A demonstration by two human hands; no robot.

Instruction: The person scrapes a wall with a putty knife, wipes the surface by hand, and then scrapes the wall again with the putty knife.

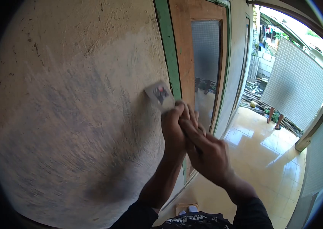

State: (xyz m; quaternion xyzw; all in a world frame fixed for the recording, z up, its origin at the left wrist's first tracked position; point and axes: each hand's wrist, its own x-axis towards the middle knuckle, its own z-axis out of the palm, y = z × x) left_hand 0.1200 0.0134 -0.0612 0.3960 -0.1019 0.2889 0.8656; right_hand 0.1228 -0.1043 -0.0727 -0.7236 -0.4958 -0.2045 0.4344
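Note:
A flat putty knife with a pale blade and a small red mark lies against the rough wall, close to the green door frame. My left hand is wrapped round its lower end. Pressed against that hand from the right is my right hand, its fingers crossing over the left fingers. The handle is hidden inside the hands. Pale, streaky patches cover much of the wall's surface.
Right of the wall is a wooden door with a glass pane and green frame. Shiny floor tiles run to an opening, where a person's legs show below a gridded panel. A wooden post base stands at right.

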